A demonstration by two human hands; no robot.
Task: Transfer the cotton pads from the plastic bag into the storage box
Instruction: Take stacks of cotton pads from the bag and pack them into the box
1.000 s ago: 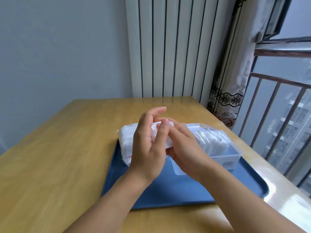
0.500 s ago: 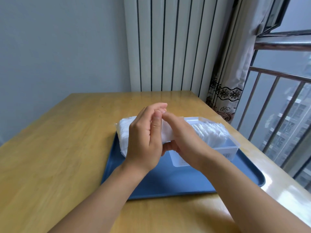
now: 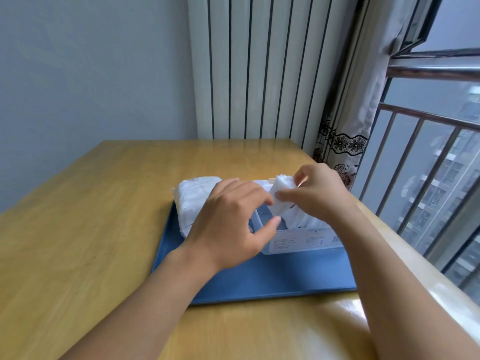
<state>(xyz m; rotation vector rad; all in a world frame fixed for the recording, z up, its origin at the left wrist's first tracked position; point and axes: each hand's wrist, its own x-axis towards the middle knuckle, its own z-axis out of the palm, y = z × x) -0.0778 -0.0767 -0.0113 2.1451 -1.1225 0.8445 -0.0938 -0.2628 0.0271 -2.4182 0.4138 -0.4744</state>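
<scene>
A clear plastic bag (image 3: 193, 201) full of white cotton pads lies on the left of the blue tray (image 3: 272, 279). Beside it on the right stands a clear storage box (image 3: 304, 241) with upright pads inside. My right hand (image 3: 319, 193) pinches a small stack of cotton pads (image 3: 281, 193) over the box's left end, tilted. My left hand (image 3: 231, 224) hovers over the gap between bag and box with fingers loosely curled and thumb by the box's near-left corner; it holds nothing that I can see.
The tray sits on a wooden table (image 3: 91, 229) near its right edge. A white radiator (image 3: 259, 66) stands behind the table. A patterned curtain (image 3: 345, 141) and a barred window (image 3: 428, 162) are close on the right.
Both hands were together over the bag. My right hand has since moved right with a stack of pads to above the box, and my left hand has lowered towards the box's left end.
</scene>
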